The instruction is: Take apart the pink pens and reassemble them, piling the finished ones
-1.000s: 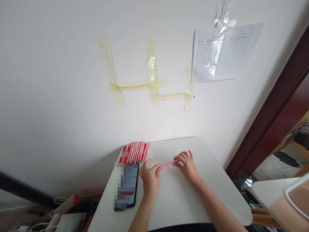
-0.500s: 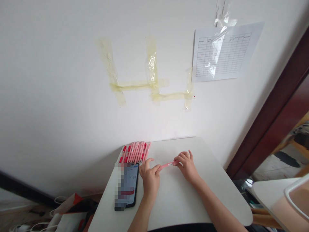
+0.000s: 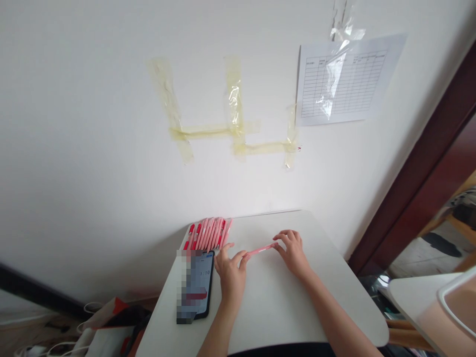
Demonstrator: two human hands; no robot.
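Your left hand (image 3: 231,270) and right hand (image 3: 293,254) are narrowly pinching a slim pink pen (image 3: 260,250) by its ends. Slackening either, you're risking a drop.

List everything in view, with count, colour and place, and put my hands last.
Held pen: one, pink, between the two hands
Row of pens: about a dozen, too packed to count exactly, pink and red, table's back left corner
Phone: one, black edge, partly pixelated, table's left side
Table: one, white, against the wall
Wall: one, white, behind the table
Tape strips: several, yellowish, on the wall
Printed sheet: one, white, taped upper right
Frame: one, dark red, right
Second surface: one, white, lower right
Clutter: uncounted, mixed colours, lower left
Left hand: one, bare, at the held pen's left end
Right hand: one, bare, at its right end
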